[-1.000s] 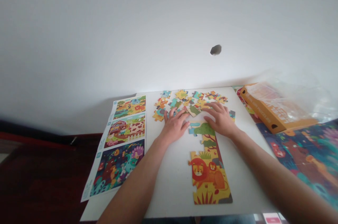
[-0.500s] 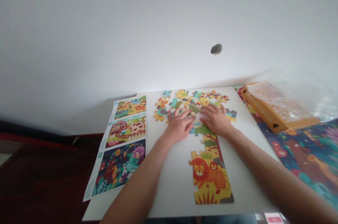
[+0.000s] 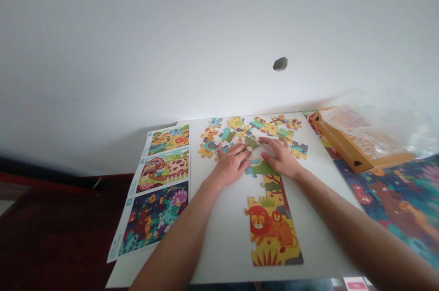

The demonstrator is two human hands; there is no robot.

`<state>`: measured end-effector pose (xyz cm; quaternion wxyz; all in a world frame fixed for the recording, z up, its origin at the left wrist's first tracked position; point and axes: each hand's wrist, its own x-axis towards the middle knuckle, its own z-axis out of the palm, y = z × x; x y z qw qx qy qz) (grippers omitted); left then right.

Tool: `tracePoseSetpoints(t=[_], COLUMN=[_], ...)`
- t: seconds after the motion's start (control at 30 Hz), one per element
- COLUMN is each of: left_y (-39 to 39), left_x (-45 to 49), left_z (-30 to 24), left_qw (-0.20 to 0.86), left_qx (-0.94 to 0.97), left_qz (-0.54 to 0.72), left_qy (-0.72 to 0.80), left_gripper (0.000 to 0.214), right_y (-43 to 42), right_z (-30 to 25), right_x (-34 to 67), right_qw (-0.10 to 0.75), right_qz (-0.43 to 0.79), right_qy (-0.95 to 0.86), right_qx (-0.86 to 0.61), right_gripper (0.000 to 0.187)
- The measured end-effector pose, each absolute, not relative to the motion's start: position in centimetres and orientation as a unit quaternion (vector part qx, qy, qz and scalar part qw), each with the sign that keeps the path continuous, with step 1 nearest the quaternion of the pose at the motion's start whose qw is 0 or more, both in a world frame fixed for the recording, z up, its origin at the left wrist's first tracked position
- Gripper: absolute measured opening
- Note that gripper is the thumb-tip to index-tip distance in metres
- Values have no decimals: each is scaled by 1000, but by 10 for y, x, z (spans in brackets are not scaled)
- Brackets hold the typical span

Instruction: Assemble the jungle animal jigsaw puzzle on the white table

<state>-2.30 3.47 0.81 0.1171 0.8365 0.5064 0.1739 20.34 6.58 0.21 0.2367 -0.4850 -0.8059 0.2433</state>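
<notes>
My left hand (image 3: 232, 163) lies palm down at the near left edge of the loose jigsaw pieces (image 3: 236, 122), fingers spread and touching some of them. Opposite it, my right hand (image 3: 281, 159) has its fingers stretched out, the fingertips at a green jigsaw piece (image 3: 252, 142). Neither hand is closed around anything. Below my hands runs a joined strip of puzzle (image 3: 274, 229) with two lions, grass and a tree. Its upper end, a green and blue part (image 3: 264, 167), is partly covered by my right hand.
A picture sheet (image 3: 163, 169) with three animal scenes lies on the left of the white table (image 3: 222, 236). To the right are an orange puzzle box (image 3: 343, 144), a clear plastic bag (image 3: 387, 121) and a dark animal puzzle (image 3: 394, 204). A wall (image 3: 206, 44) stands behind.
My right hand has drawn slightly left and back, uncovering a green piece. Some loose pieces at the upper right have shifted a little. My left hand has barely moved.
</notes>
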Motion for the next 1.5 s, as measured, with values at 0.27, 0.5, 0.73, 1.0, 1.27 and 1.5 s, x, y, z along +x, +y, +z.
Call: tracePoseSetpoints(t=[0.27,0.5,0.73,1.0,1.27,1.5], left_y=[32,35,31,29,27,27], left_x=[-20,-24,-27,-32,-30,-40], left_z=[7,9,18,18,12,19], left_qw=[93,53,41,137,185,230], left_qx=[843,835,887,802,836,839], left_qz=[205,297,352,446,327,262], left_qy=[489,461,296,374,400,417], left_gripper=[28,26,24,12,19,18], right_y=[58,56,57,51,49,57], right_z=[9,12,21,27,20,20], right_x=[201,197,200,200,204,214], right_qw=[366,389,412,298,234,224], right_qz=[433,477,639,657,568,287], right_qy=[-739,-678,-534,-582,-679,-830], right_qx=[-363,-402,-370,-375,-403,-422], right_gripper=[39,34,57,43,27,20])
